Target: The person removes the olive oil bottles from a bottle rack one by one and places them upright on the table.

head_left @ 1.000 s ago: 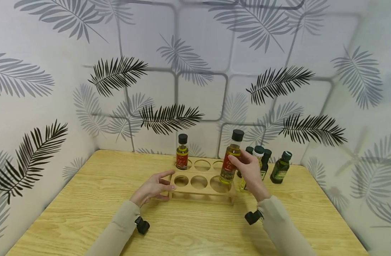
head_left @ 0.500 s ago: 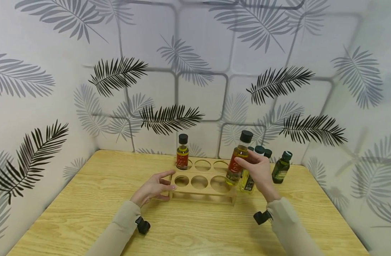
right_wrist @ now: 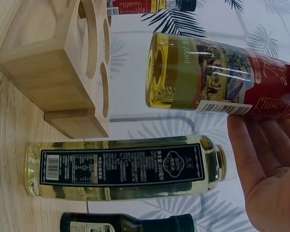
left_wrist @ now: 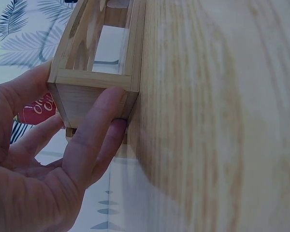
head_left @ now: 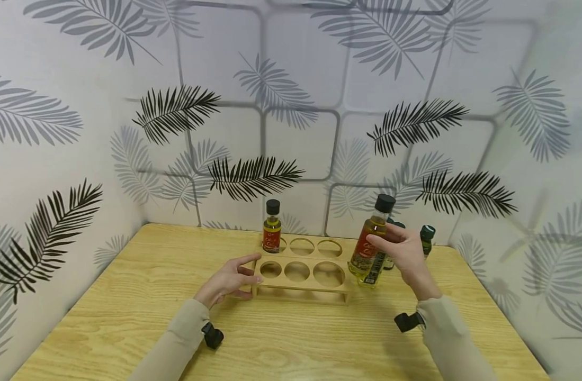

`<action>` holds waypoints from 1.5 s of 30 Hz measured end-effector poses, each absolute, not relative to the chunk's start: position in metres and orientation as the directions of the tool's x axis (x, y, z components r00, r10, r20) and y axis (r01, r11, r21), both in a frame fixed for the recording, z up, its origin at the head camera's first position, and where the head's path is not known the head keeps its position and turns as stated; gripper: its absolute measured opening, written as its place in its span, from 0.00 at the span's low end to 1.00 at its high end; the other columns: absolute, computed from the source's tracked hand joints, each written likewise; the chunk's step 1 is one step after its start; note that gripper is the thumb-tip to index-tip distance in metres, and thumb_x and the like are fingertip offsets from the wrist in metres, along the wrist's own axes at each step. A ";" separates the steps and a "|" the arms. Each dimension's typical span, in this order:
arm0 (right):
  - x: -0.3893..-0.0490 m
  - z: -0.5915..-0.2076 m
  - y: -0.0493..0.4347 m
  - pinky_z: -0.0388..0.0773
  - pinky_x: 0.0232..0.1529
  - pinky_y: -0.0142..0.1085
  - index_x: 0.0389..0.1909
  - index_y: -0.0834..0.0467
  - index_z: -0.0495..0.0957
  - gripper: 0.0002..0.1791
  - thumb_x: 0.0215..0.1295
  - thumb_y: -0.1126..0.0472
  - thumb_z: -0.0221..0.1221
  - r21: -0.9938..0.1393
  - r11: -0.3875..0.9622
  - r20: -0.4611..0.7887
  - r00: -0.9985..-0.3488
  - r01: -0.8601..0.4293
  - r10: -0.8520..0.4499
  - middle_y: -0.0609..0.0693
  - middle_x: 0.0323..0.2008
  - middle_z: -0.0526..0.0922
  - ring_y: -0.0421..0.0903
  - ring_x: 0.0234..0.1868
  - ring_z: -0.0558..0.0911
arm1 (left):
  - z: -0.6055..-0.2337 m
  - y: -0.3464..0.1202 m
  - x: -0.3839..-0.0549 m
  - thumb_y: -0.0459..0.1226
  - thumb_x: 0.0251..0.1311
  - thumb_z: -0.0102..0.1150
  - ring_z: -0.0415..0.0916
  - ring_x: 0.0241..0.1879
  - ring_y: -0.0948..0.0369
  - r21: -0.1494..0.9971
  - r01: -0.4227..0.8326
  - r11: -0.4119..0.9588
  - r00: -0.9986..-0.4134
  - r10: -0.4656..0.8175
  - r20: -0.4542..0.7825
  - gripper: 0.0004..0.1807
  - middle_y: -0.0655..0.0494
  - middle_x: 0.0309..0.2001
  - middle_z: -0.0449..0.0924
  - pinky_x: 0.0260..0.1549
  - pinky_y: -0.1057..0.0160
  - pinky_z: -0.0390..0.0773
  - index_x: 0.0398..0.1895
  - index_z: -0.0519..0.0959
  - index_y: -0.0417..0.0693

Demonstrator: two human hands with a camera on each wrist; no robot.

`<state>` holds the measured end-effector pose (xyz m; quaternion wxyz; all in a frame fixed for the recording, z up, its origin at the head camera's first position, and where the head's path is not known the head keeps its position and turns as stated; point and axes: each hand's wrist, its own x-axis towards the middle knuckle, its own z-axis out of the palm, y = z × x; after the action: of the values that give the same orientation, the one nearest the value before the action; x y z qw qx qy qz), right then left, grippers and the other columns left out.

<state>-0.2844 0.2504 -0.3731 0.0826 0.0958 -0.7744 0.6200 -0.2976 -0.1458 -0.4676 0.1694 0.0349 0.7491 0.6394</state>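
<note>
One broad wooden tabletop [head_left: 281,338] beneath everything, backed by a leaf-patterned wall [head_left: 300,143]. On it, a two-tier wooden rack [head_left: 291,284], steadied at its left end by the left hand [head_left: 231,278], thumb and fingers set around the end panel. Probable danger: a skidding or tipping rack, from any slack in that hold plus a bump at the far end.

Next in size, upright just beside the rack's right end, a tall clear bottle [right_wrist: 121,169] with a black label. Likely to topple from a knock by the neighbouring olive oil bottle [head_left: 364,251]: tilted, raised above the tabletop, pinched between thumb and fingers of the right hand [head_left: 407,256]. Perhaps liable to slip too, given smooth glass and a grip high on the label.

As for contents: in the rack, a second red-labelled bottle [head_left: 271,235], in the back row's left hole; in the tall bottle, pale yellow liquid; in the held bottle, golden oil (level hard to read behind the label); in the dark green bottle [head_left: 427,239], impossible to tell.
</note>
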 end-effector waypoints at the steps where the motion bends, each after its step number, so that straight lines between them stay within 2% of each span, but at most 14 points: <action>1: -0.284 -0.373 0.252 0.82 0.44 0.27 0.67 0.67 0.68 0.35 0.63 0.55 0.67 -0.944 0.213 0.247 -0.968 -0.252 -0.050 0.31 0.40 0.84 0.31 0.45 0.83 | -0.468 -0.146 -0.298 0.32 0.60 0.66 0.79 0.48 0.52 0.970 -0.163 0.181 -0.941 0.268 -0.209 0.38 0.34 0.59 0.68 0.39 0.49 0.86 0.73 0.65 0.58; 7: -0.281 -0.373 0.260 0.82 0.44 0.25 0.68 0.70 0.65 0.37 0.63 0.57 0.66 -0.944 0.220 0.241 -0.969 -0.247 -0.054 0.30 0.38 0.84 0.30 0.43 0.83 | -0.468 -0.146 -0.297 0.32 0.60 0.66 0.79 0.48 0.52 0.970 -0.157 0.186 -0.940 0.274 -0.205 0.39 0.33 0.59 0.67 0.39 0.49 0.86 0.74 0.64 0.56; 14: -0.279 -0.378 0.267 0.82 0.43 0.25 0.66 0.69 0.69 0.35 0.62 0.57 0.67 -0.948 0.209 0.241 -0.971 -0.239 -0.017 0.30 0.38 0.84 0.30 0.43 0.83 | -0.467 -0.147 -0.297 0.33 0.60 0.66 0.79 0.49 0.52 0.971 -0.150 0.189 -0.938 0.283 -0.200 0.39 0.33 0.60 0.67 0.39 0.49 0.86 0.74 0.63 0.56; 16: -0.280 -0.380 0.270 0.80 0.35 0.24 0.66 0.67 0.69 0.34 0.62 0.56 0.67 -0.946 0.222 0.239 -0.971 -0.235 -0.009 0.30 0.38 0.84 0.30 0.39 0.82 | -0.468 -0.147 -0.297 0.33 0.60 0.66 0.79 0.49 0.51 0.971 -0.149 0.187 -0.938 0.284 -0.199 0.39 0.33 0.60 0.67 0.39 0.49 0.86 0.74 0.63 0.56; 19: -0.280 -0.383 0.274 0.75 0.30 0.25 0.66 0.66 0.70 0.35 0.62 0.55 0.67 -0.941 0.246 0.239 -0.971 -0.232 -0.001 0.29 0.39 0.84 0.30 0.38 0.81 | -0.468 -0.149 -0.295 0.33 0.60 0.66 0.79 0.49 0.52 0.971 -0.149 0.187 -0.937 0.286 -0.199 0.39 0.34 0.60 0.67 0.39 0.49 0.86 0.74 0.63 0.56; 21: -0.281 -0.385 0.276 0.75 0.31 0.24 0.67 0.66 0.69 0.35 0.63 0.55 0.67 -0.937 0.262 0.241 -0.971 -0.232 0.001 0.28 0.39 0.84 0.29 0.38 0.81 | -0.468 -0.149 -0.295 0.34 0.61 0.66 0.79 0.49 0.52 0.970 -0.150 0.190 -0.937 0.285 -0.201 0.39 0.34 0.60 0.67 0.39 0.49 0.86 0.74 0.63 0.57; 23: -0.280 -0.387 0.279 0.78 0.38 0.22 0.67 0.67 0.68 0.35 0.63 0.55 0.66 -0.932 0.275 0.246 -0.969 -0.235 0.006 0.27 0.39 0.83 0.29 0.42 0.82 | -0.467 -0.149 -0.295 0.34 0.61 0.66 0.79 0.49 0.52 0.970 -0.150 0.192 -0.937 0.285 -0.202 0.38 0.34 0.60 0.67 0.39 0.49 0.86 0.74 0.63 0.59; 26: -0.279 -0.390 0.282 0.79 0.43 0.21 0.67 0.66 0.68 0.35 0.64 0.55 0.66 -0.928 0.288 0.252 -0.968 -0.237 0.016 0.27 0.39 0.82 0.28 0.43 0.81 | -0.467 -0.149 -0.295 0.34 0.61 0.65 0.79 0.49 0.52 0.969 -0.151 0.194 -0.937 0.286 -0.203 0.38 0.34 0.60 0.67 0.39 0.49 0.86 0.74 0.64 0.60; 33: -0.274 -0.392 0.291 0.77 0.43 0.19 0.68 0.66 0.67 0.36 0.64 0.55 0.66 -0.934 0.281 0.246 -0.967 -0.220 0.061 0.26 0.38 0.82 0.27 0.42 0.81 | -0.468 -0.149 -0.297 0.33 0.61 0.65 0.80 0.50 0.52 0.971 -0.148 0.189 -0.936 0.291 -0.199 0.38 0.33 0.62 0.66 0.39 0.48 0.86 0.74 0.64 0.60; 40: -0.268 -0.392 0.304 0.74 0.43 0.18 0.75 0.65 0.52 0.45 0.66 0.51 0.64 -0.931 0.334 0.191 -0.977 -0.148 0.100 0.21 0.39 0.76 0.22 0.43 0.76 | -0.468 -0.149 -0.298 0.34 0.61 0.65 0.79 0.51 0.51 0.971 -0.147 0.189 -0.936 0.291 -0.199 0.38 0.33 0.62 0.66 0.40 0.49 0.86 0.74 0.64 0.60; 45: -0.270 -0.398 0.310 0.73 0.42 0.17 0.74 0.64 0.55 0.44 0.65 0.51 0.64 -0.924 0.356 0.197 -0.973 -0.142 0.123 0.21 0.38 0.76 0.22 0.43 0.76 | -0.467 -0.149 -0.296 0.34 0.61 0.66 0.78 0.52 0.50 0.970 -0.147 0.193 -0.936 0.290 -0.200 0.38 0.33 0.62 0.66 0.40 0.49 0.86 0.74 0.64 0.60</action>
<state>-0.2700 0.3104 -0.3978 0.1170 0.0058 -0.8150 0.5675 -0.2964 -0.1492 -0.4673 0.1725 0.0474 0.7528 0.6334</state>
